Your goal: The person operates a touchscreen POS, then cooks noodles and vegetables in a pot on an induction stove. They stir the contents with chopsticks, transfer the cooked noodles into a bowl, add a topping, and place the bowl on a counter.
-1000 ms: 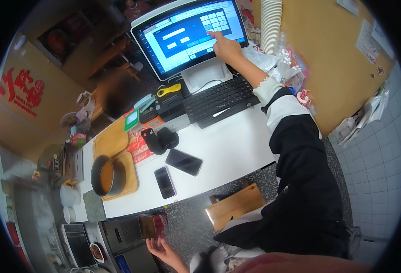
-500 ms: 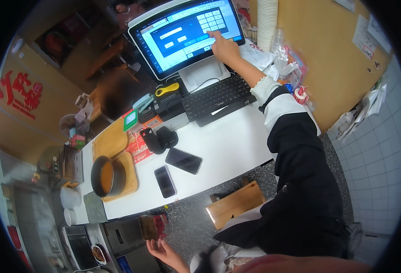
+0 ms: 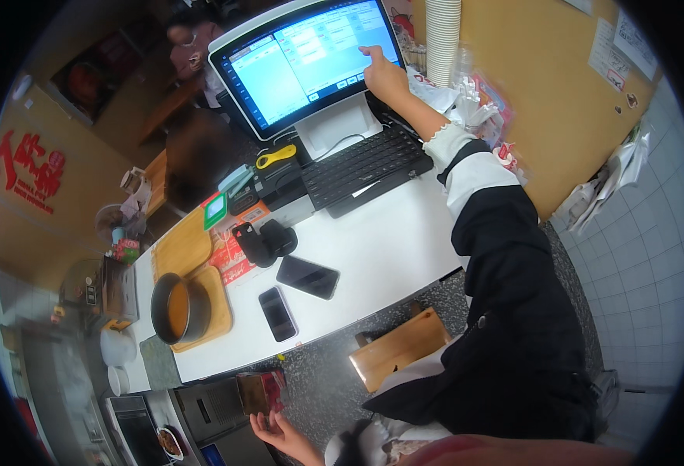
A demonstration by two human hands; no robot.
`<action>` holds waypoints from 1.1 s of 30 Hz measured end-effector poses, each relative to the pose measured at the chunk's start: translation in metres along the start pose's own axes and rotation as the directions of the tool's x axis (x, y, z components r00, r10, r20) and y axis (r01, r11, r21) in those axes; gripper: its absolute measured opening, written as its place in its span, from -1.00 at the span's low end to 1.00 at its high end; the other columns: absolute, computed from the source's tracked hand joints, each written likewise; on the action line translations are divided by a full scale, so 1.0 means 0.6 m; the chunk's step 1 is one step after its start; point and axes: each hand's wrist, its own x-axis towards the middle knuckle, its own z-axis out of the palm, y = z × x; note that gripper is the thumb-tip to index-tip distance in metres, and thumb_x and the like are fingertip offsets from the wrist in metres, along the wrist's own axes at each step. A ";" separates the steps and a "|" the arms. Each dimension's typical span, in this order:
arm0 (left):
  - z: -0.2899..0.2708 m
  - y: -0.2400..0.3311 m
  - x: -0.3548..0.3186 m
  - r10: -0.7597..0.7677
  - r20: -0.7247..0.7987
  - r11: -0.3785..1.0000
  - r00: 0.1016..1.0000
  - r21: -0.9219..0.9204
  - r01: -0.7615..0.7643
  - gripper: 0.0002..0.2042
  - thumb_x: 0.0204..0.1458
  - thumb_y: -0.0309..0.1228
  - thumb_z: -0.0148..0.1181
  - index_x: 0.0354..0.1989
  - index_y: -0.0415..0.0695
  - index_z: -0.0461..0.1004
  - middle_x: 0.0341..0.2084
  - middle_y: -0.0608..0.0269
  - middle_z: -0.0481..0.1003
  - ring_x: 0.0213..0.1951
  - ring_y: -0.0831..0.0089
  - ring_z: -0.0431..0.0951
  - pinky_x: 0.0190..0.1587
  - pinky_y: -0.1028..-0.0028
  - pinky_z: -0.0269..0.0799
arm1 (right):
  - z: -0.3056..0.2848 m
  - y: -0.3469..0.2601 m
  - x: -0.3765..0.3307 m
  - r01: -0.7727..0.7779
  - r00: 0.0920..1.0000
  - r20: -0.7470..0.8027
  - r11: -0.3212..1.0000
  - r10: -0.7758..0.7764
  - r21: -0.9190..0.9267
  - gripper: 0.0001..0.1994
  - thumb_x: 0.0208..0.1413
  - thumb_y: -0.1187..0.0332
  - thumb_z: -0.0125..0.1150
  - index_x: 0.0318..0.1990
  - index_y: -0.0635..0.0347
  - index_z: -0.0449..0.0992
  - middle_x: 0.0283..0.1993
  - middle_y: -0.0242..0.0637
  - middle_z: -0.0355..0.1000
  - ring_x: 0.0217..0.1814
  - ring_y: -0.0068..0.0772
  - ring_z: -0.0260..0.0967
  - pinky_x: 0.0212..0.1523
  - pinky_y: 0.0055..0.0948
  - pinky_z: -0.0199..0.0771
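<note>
My right hand (image 3: 386,78) reaches to the touchscreen monitor (image 3: 311,58), index finger stretched out at the right part of the lit screen and the other fingers curled, holding nothing. Whether the fingertip touches the glass I cannot tell. A page with a pale blank panel and small tiles fills the screen. Under my right forearm lies a black keyboard (image 3: 365,167) on the white counter (image 3: 388,233). My left hand (image 3: 283,435) hangs low below the counter, fingers loosely apart and nothing in it, close to a worn red-and-brown box (image 3: 261,392).
Two phones, one pale-edged (image 3: 278,314) and one dark (image 3: 308,277), lie on the counter. A dark pot of orange liquid (image 3: 179,308) stands on a wooden board (image 3: 221,311). A wooden stool (image 3: 400,349) is below. Tall stacked cups (image 3: 443,46) rise beside the screen. Someone (image 3: 194,50) is beyond the counter.
The screen went from a dialog with a number pad to a page of tiles. My right hand has lifted slightly up the screen. The view has shifted slightly; my left hand stays low.
</note>
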 end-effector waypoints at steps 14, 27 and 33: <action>-0.005 -0.006 0.000 -0.010 -0.032 1.000 0.999 0.014 0.010 -0.51 0.18 -0.38 0.06 0.27 -0.06 0.08 0.04 0.18 0.22 -0.09 0.45 0.32 -0.04 0.48 0.31 | 0.011 -0.044 0.056 0.162 0.974 -0.157 0.987 -0.163 -0.021 -0.43 0.06 0.47 -0.05 0.28 0.03 0.05 0.11 -0.27 0.39 -0.40 0.01 0.46 -0.42 -0.13 0.43; -0.036 -0.005 -0.011 -0.031 -0.068 0.999 0.997 -0.031 0.029 -0.50 0.18 -0.41 0.05 0.27 -0.10 0.06 0.10 0.10 0.21 -0.01 0.37 0.35 0.04 0.43 0.31 | 0.035 -0.116 0.039 0.115 0.991 -0.075 0.991 -0.109 0.071 -0.59 0.06 0.41 -0.05 0.12 0.06 0.22 -0.06 -0.14 0.47 -0.28 0.06 0.47 -0.27 -0.07 0.44; -0.047 0.017 -0.033 -0.046 -0.125 0.999 0.991 -0.018 0.045 -0.51 0.18 -0.48 -0.01 0.27 -0.17 0.03 0.15 0.02 0.16 0.03 0.30 0.35 0.07 0.38 0.29 | 0.108 -0.252 -0.040 0.293 0.944 0.055 0.903 -0.325 0.315 -0.75 0.11 0.35 -0.04 -0.05 0.07 0.40 -0.18 -0.08 0.49 -0.24 -0.07 0.47 -0.26 -0.21 0.45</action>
